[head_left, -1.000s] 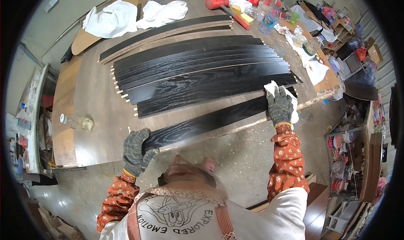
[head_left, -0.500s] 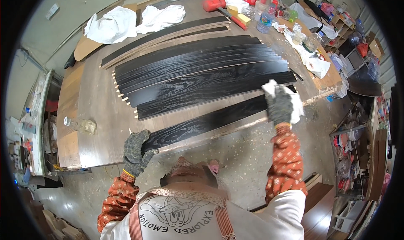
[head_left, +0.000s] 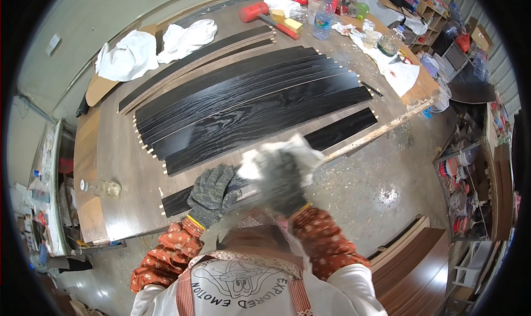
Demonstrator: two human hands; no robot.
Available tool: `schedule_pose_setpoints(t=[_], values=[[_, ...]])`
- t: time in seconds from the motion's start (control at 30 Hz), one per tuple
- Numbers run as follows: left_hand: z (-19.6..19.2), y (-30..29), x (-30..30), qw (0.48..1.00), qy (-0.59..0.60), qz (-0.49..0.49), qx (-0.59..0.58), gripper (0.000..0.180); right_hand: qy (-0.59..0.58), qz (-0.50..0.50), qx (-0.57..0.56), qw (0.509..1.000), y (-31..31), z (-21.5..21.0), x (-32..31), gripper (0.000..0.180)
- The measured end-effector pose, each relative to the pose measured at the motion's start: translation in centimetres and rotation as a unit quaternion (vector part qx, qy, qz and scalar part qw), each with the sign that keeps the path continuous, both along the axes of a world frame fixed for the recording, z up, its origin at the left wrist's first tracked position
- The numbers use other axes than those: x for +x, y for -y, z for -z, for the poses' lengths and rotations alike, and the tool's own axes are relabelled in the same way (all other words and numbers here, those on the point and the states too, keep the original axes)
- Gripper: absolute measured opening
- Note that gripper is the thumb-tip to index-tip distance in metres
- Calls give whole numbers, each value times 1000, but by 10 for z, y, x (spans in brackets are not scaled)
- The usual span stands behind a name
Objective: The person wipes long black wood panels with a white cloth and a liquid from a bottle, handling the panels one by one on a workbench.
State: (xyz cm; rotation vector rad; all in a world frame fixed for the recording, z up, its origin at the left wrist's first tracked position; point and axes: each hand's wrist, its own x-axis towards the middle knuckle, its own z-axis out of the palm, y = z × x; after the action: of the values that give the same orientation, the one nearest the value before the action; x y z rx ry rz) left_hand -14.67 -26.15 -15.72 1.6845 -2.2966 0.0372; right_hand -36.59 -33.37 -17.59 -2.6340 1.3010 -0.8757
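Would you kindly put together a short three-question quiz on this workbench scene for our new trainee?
1. True or false: the right gloved hand holds a white crumpled cloth.
2. What does the left gloved hand rest on: (a) the nearest long black wooden slat, (b) the red mallet, or (c) the small clear glass jar?
3. Which way do the stacked black slats run across the brown wooden table?

Key: 1 true; 2 a; 3 lengthwise, from the person's lower left to upper right.
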Motion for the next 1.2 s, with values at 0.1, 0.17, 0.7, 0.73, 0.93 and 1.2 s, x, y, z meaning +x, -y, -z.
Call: schedule_pose_setpoints(t=[0.1, 0.17, 0.7, 0.73, 0.93, 1.2], values=[[-6, 2, -4, 1000, -8, 5, -4, 59, -114, 196, 110, 968, 42, -43, -72, 46], [-9, -3, -6, 1000, -13, -5, -10, 58, -148, 274, 18, 950, 78, -31, -140, 40], [-7, -2, -7, 999, -16, -37, 4, 59, -163, 62, -157, 972, 34, 10, -72, 44], [-2, -6, -4, 999, 3, -42, 16, 61, -118, 115, -159, 973, 58, 9, -91, 38], [1, -4, -1, 995, -90, -52, -11, 61, 8, 288, 108, 951, 122, -16, -186, 39], [13, -138, 117, 957, -112, -248, -96, 48, 338, 77, 98, 933, 21, -41, -26, 44]])
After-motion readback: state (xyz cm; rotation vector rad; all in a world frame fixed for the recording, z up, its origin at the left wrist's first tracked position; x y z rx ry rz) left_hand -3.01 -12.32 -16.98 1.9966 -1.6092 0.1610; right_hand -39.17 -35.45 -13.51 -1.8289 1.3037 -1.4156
